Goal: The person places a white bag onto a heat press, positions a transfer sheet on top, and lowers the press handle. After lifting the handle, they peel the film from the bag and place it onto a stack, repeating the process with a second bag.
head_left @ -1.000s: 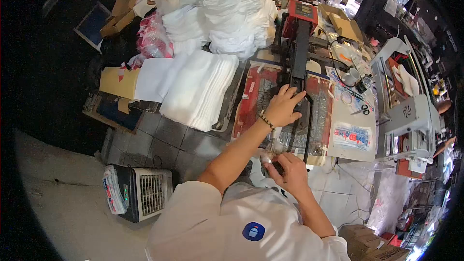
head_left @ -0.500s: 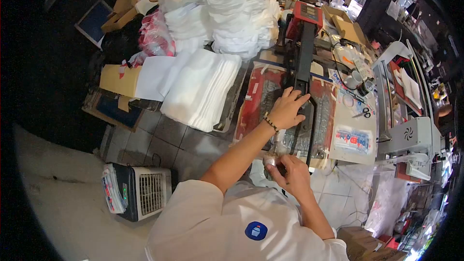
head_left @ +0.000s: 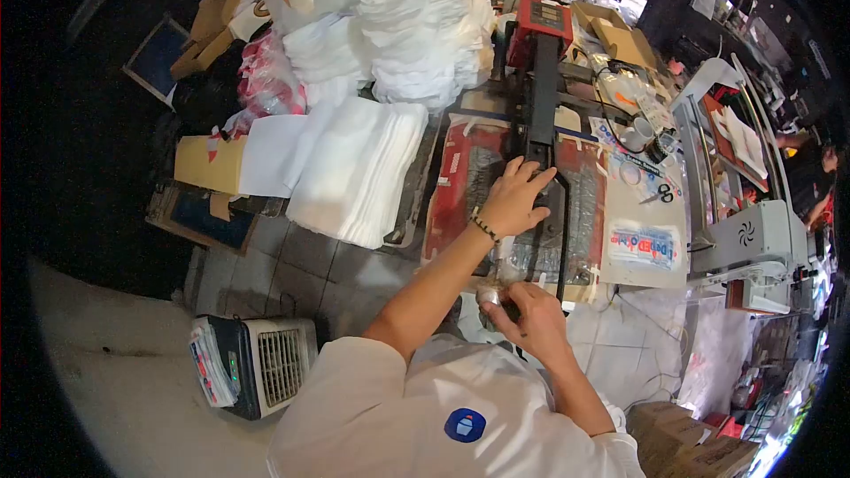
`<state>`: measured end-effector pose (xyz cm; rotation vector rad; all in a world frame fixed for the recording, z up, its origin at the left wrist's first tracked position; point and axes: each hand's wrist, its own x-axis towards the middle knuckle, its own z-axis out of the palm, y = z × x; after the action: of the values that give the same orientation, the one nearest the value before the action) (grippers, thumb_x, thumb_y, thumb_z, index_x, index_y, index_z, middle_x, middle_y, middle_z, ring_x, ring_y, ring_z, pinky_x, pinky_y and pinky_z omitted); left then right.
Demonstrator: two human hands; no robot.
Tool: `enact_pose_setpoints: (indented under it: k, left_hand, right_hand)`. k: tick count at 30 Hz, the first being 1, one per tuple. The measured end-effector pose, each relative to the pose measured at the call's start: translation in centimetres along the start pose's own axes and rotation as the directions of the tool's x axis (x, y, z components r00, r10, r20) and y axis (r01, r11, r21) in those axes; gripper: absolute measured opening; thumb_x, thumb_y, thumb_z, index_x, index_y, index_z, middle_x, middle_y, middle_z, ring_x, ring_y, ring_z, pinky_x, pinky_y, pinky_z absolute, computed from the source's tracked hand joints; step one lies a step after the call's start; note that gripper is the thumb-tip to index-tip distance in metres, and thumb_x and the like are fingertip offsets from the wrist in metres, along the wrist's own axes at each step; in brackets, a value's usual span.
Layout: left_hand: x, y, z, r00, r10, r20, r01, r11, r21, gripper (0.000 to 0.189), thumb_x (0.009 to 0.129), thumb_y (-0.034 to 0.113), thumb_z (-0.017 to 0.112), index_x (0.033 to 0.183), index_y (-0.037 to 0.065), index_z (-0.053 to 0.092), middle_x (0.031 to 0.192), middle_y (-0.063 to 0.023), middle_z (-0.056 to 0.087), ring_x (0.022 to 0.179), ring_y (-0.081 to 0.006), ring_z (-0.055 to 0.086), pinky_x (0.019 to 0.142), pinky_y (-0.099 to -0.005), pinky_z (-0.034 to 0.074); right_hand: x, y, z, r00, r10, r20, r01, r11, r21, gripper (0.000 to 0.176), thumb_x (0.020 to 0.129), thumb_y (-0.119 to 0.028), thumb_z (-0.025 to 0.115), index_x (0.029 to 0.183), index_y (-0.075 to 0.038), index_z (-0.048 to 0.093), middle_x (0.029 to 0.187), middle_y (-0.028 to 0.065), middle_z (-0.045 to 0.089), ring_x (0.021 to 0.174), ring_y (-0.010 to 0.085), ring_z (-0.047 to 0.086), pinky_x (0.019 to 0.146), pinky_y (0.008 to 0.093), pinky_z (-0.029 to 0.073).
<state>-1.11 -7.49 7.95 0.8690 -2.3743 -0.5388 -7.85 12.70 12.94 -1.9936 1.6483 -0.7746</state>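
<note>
My left hand (head_left: 516,198) lies with its fingers spread on the black arm of a heat press (head_left: 544,93), wearing a beaded bracelet at the wrist. Beneath it is the press's flat bed (head_left: 579,221), covered in a wrinkled silvery sheet with red borders. Close to the front edge of the bed, my right hand (head_left: 535,320) is closed, thumb and fingers around a small shiny roundish thing (head_left: 487,296) whose kind I cannot make out. A black bent bar (head_left: 565,239) runs down just past the left fingertips.
A folded stack of white sheets (head_left: 359,173) lies left of the press, with tall white piles (head_left: 416,31) behind. To the right are printed bags (head_left: 645,245), scissors (head_left: 666,194) and a grey machine (head_left: 748,239). An air cooler (head_left: 270,363) stands on the floor at left.
The whole view has shifted a little, so the bench appears slightly further left. Both hands keep nearly the same places on the press.
</note>
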Motion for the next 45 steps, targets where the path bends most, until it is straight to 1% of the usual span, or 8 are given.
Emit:
enact_pose_setpoints:
  k: [7, 10, 13, 18, 29, 35, 37, 45]
  left_hand:
    - [0.0, 0.5, -0.5, 1.000, -0.006, 0.007, 0.006, 1.000, 0.004, 0.075, 0.074, 0.025, 0.079, 0.141, 0.013, 0.048, 0.140, -0.0170, 0.045, 0.136, -0.0409, 0.033, 0.104, -0.0517, 0.042]
    - [0.1, 0.6, -0.7, 0.997, -0.048, 0.055, 0.050, 0.998, -0.028, 0.074, 0.077, 0.029, 0.077, 0.142, 0.012, 0.047, 0.144, -0.0174, 0.044, 0.137, -0.0441, 0.031, 0.111, -0.0498, 0.035]
    - [0.1, 0.5, -0.6, 1.000, -0.006, -0.001, 0.006, 1.000, 0.007, 0.075, 0.074, 0.025, 0.079, 0.141, 0.013, 0.048, 0.138, -0.0168, 0.047, 0.135, -0.0411, 0.034, 0.104, -0.0509, 0.042]
    - [0.1, 1.1, -1.3, 0.997, -0.055, 0.052, 0.057, 0.998, -0.028, 0.072, 0.077, 0.029, 0.077, 0.141, 0.013, 0.048, 0.143, -0.0172, 0.045, 0.136, -0.0434, 0.033, 0.112, -0.0500, 0.034]
    - [0.7, 1.1, -1.1, 0.995, 0.093, 0.023, -0.093, 0.995, 0.024, 0.070, 0.078, 0.027, 0.075, 0.140, 0.010, 0.050, 0.138, -0.0214, 0.049, 0.131, -0.0451, 0.037, 0.111, -0.0499, 0.032]
    - [0.6, 1.6, -1.4, 0.993, 0.024, 0.117, -0.024, 1.000, -0.004, 0.070, 0.083, 0.031, 0.074, 0.143, 0.008, 0.046, 0.144, -0.0202, 0.043, 0.134, -0.0439, 0.033, 0.110, -0.0536, 0.031]
    - [0.6, 1.8, -1.5, 0.990, 0.028, 0.135, -0.026, 1.000, -0.014, 0.070, 0.085, 0.036, 0.072, 0.144, 0.009, 0.046, 0.145, -0.0203, 0.043, 0.135, -0.0431, 0.033, 0.110, -0.0550, 0.031]
    - [0.7, 0.7, -0.8, 0.990, 0.050, 0.132, -0.052, 0.999, 0.008, 0.075, 0.082, 0.038, 0.074, 0.144, 0.009, 0.046, 0.142, -0.0217, 0.045, 0.134, -0.0405, 0.034, 0.110, -0.0514, 0.030]
  right_hand:
    - [-0.1, -0.1, -0.2, 1.000, -0.009, -0.005, 0.009, 1.000, -0.026, 0.033, 0.088, -0.033, 0.068, 0.087, -0.001, 0.063, 0.078, 0.0200, 0.063, 0.071, 0.0379, 0.063, 0.064, 0.0460, 0.050]
    - [-0.1, -0.1, -0.1, 1.000, 0.007, -0.011, -0.007, 1.000, -0.018, 0.033, 0.088, -0.034, 0.068, 0.085, -0.001, 0.062, 0.078, 0.0196, 0.063, 0.072, 0.0380, 0.063, 0.064, 0.0465, 0.049]
    - [0.0, -0.2, -0.2, 1.000, -0.009, -0.014, 0.009, 1.000, 0.001, 0.034, 0.088, -0.034, 0.068, 0.083, -0.001, 0.061, 0.078, 0.0187, 0.063, 0.073, 0.0378, 0.063, 0.064, 0.0467, 0.049]
    - [0.2, 0.0, -0.2, 1.000, -0.029, 0.006, 0.029, 0.999, 0.018, 0.034, 0.088, -0.034, 0.067, 0.082, -0.002, 0.060, 0.076, 0.0178, 0.062, 0.072, 0.0378, 0.062, 0.064, 0.0467, 0.049]
    - [-0.8, 0.8, -0.4, 0.994, -0.093, -0.051, 0.095, 0.994, 0.057, 0.031, 0.090, -0.032, 0.061, 0.097, -0.002, 0.058, 0.079, 0.0191, 0.062, 0.078, 0.0411, 0.062, 0.069, 0.0503, 0.049]
    - [-1.4, 1.6, 0.6, 0.995, -0.084, -0.058, 0.087, 0.994, 0.068, 0.034, 0.091, -0.035, 0.060, 0.090, -0.001, 0.054, 0.081, 0.0186, 0.060, 0.082, 0.0403, 0.061, 0.069, 0.0495, 0.048]
    - [-1.6, 2.0, 1.1, 0.976, -0.113, -0.185, 0.126, 0.990, 0.065, 0.032, 0.092, -0.034, 0.059, 0.089, -0.002, 0.054, 0.081, 0.0184, 0.060, 0.082, 0.0403, 0.061, 0.069, 0.0497, 0.048]
    - [-1.7, 2.7, 2.0, 0.974, -0.159, -0.161, 0.168, 0.985, 0.042, 0.032, 0.088, -0.032, 0.061, 0.089, -0.001, 0.053, 0.081, 0.0176, 0.058, 0.081, 0.0390, 0.060, 0.068, 0.0485, 0.047]
